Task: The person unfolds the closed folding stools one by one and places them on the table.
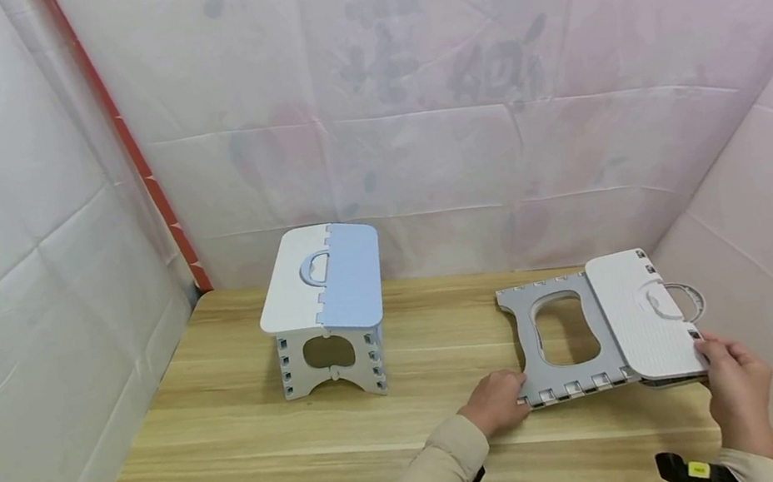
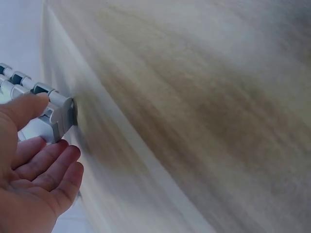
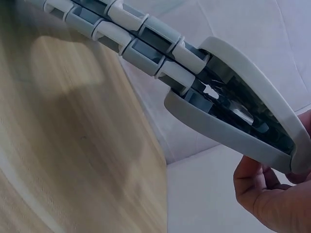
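Observation:
A grey and white folding step stool [image 1: 643, 316] is partly folded at the right of the table, its legs lying flat toward the left. Its ring-shaped handle stands out at the right edge. My left hand [image 1: 497, 402] pinches the near left corner of its leg panel, thumb above and fingers below in the left wrist view. With my right hand [image 1: 739, 387] I grip the near right end of the seat. From the right wrist view, the two seat halves [image 3: 228, 141] meet at that end, with the hinged parts showing between them.
To the left stands a second folding stool [image 1: 320, 281], unfolded upright, with a white and light blue top. Both stools are on a wood-grain table [image 1: 255, 464]. A sheeted wall [image 1: 419, 160] rises behind, and sheeting closes in the left and right sides.

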{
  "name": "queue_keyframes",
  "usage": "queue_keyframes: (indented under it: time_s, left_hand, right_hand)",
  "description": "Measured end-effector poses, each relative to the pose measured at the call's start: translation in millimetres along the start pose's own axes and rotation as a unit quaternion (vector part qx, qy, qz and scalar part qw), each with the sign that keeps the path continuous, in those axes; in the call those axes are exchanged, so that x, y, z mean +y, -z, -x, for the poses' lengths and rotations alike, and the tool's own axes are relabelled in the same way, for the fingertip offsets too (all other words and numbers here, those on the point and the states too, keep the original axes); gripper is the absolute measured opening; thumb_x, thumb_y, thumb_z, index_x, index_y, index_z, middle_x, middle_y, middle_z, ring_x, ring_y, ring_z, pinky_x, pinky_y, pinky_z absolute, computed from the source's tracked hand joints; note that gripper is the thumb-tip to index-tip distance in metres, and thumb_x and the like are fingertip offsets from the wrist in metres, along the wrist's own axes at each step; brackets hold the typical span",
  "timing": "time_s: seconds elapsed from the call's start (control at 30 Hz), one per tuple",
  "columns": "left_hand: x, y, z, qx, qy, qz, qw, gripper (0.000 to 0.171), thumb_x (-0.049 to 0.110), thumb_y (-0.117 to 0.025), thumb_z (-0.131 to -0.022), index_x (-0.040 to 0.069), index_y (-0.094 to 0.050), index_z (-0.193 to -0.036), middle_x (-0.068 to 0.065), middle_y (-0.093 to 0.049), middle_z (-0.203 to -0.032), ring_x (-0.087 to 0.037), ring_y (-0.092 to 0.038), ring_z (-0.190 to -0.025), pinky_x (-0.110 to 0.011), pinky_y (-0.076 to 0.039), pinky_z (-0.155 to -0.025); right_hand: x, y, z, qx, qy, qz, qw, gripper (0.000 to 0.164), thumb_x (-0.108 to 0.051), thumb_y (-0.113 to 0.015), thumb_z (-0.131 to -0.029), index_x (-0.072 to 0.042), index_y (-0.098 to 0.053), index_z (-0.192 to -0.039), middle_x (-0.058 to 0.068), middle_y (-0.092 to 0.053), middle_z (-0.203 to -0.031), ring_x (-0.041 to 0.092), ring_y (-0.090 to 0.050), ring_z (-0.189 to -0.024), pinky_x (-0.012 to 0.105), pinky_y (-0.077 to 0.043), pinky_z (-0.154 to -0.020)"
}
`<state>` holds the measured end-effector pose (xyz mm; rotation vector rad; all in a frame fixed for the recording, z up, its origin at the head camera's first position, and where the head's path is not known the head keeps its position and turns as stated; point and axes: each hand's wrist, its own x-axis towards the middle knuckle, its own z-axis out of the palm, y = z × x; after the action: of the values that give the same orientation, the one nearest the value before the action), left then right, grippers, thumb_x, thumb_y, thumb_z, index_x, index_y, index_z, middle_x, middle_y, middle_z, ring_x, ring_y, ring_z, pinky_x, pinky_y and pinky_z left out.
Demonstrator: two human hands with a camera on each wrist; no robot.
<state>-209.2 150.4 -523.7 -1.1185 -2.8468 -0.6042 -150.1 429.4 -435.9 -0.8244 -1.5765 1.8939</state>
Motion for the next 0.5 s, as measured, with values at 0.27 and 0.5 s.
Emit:
queue_keyframes:
  time_s: [0.27,0.5]
  left_hand:
    - [2.1,-1.8,2.9,0.007,0.027,0.018,0.9994,0.036,0.019,-0.075,-0.076,0.009,-0.066,-0.109,0.003,-0.064,-0.103,-0.002,-0.056,-0.087,-0.014,-0.044,-0.072]
    - [1.8,1.6,3.6,0.006,0.026,0.018,0.9995,0.031,0.019,-0.075,-0.076,0.009,-0.066,-0.104,0.003,-0.064,-0.097,-0.002,-0.053,-0.077,-0.015,-0.043,-0.065]
  right_hand:
    - [-1.3,-3.4,-2.5,-0.026,0.021,-0.041,0.999,0.017,-0.002,-0.061,-0.084,-0.013,-0.072,-0.078,-0.004,-0.062,-0.073,0.005,-0.059,-0.058,0.017,-0.048,-0.048]
    - [34.5,16.5,-52.0,-0.092,0.074,-0.104,0.988,0.016,0.002,-0.060,-0.085,0.000,-0.073,-0.096,0.005,-0.067,-0.084,0.011,-0.064,-0.067,0.022,-0.051,-0.052]
